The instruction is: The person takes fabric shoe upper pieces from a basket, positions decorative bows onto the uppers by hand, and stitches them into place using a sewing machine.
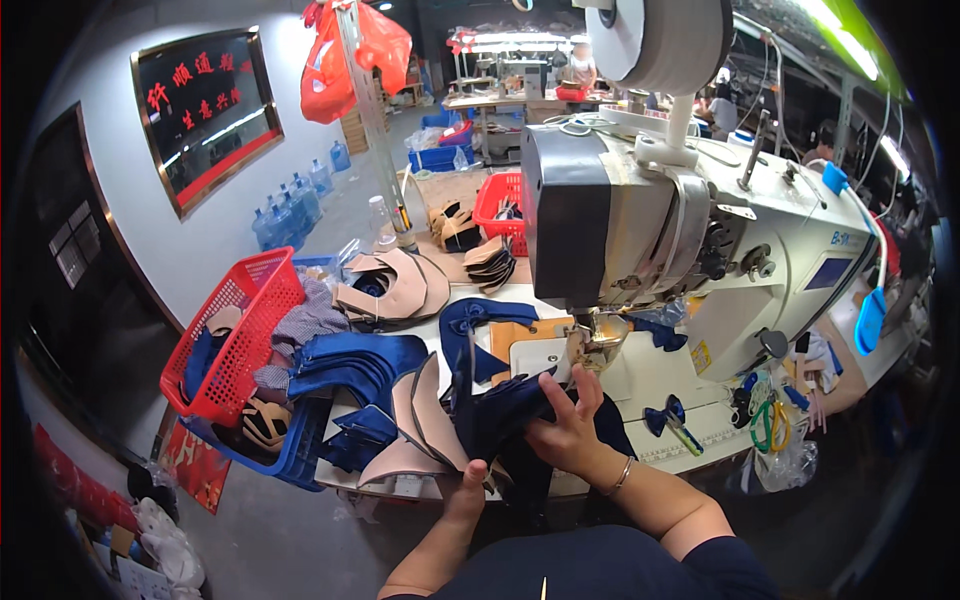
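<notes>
While the dark navy, folded fabric piece (496, 412) slants rightward ahead of the left hand (463, 494), thumb raised, the nearer right hand (566, 430) touches its right end, fingers parted; either grip, I cannot tell.

Fingers of the left hand (463, 497) are mostly hidden.

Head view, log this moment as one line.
left hand: by beige pieces, grip unclear | right hand: at dark blue piece, fingers spread | sewing machine: ahead, right | red basket: left

Overhead tube light (846, 38) glares upper right, while edges darken and bend.
</notes>
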{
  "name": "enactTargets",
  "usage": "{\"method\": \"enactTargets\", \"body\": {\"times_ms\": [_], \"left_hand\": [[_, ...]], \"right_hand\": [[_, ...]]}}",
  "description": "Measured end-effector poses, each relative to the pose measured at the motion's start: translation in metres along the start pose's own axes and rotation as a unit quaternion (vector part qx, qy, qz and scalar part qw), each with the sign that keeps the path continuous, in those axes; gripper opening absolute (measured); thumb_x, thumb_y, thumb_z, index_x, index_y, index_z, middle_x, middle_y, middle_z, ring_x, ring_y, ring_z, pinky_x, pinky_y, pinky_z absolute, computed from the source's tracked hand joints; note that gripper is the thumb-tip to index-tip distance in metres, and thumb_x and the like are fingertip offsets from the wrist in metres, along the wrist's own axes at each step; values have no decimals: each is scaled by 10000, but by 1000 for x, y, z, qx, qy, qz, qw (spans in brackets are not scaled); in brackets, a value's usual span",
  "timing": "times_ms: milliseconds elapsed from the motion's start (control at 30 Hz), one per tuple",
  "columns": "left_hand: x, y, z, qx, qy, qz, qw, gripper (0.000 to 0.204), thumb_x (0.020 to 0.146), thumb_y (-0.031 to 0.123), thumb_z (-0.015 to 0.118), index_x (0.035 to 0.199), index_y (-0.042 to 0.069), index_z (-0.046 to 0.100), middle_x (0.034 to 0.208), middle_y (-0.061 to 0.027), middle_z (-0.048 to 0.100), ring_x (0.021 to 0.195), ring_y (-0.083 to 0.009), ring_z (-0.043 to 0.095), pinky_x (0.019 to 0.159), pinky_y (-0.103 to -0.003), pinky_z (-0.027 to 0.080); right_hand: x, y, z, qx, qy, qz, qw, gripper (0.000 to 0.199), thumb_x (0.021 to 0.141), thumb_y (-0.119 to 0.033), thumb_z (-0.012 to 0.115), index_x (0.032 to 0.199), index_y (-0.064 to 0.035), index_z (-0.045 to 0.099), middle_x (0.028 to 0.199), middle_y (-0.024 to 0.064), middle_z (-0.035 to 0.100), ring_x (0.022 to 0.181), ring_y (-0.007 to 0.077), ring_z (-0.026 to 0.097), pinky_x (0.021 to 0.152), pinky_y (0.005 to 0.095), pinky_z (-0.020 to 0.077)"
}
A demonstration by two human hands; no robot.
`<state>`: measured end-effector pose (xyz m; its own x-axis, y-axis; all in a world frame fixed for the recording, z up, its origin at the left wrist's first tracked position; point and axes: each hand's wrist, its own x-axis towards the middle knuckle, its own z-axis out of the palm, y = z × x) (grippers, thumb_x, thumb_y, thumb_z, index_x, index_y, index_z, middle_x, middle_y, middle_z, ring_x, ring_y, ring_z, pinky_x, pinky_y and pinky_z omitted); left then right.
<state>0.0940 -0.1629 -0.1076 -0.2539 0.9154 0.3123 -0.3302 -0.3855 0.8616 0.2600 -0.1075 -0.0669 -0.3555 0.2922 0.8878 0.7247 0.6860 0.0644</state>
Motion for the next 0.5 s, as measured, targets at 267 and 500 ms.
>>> {"method": "enactTargets", "body": {"times_ms": [267, 500], "left_hand": [[-10, -10, -4, 48, 43, 20, 998, 1052, 666, 653, 690, 1360, -11, 260, 1339, -127, 374, 1249, -249, 370, 1038, -373, 297], [-11, -22, -9, 37, -1, 58, 998, 972, 757, 680, 567, 1360, -22, 268, 1356, -135, 389, 1248, -250, 404, 1049, -368, 308]], "right_hand": [[7, -1, -4, 29, -34, 34, 998, 155, 597, -189, 741, 741, -185, 685, 1417, 161, 337, 1325, 436, 189, 1028, 542, 189], [2, -12, -1, 67, -6, 80, 995, 204, 580, -159, 740, 769, -209, 682, 1331, 103, 403, 1221, 370, 296, 983, 489, 261]]}}
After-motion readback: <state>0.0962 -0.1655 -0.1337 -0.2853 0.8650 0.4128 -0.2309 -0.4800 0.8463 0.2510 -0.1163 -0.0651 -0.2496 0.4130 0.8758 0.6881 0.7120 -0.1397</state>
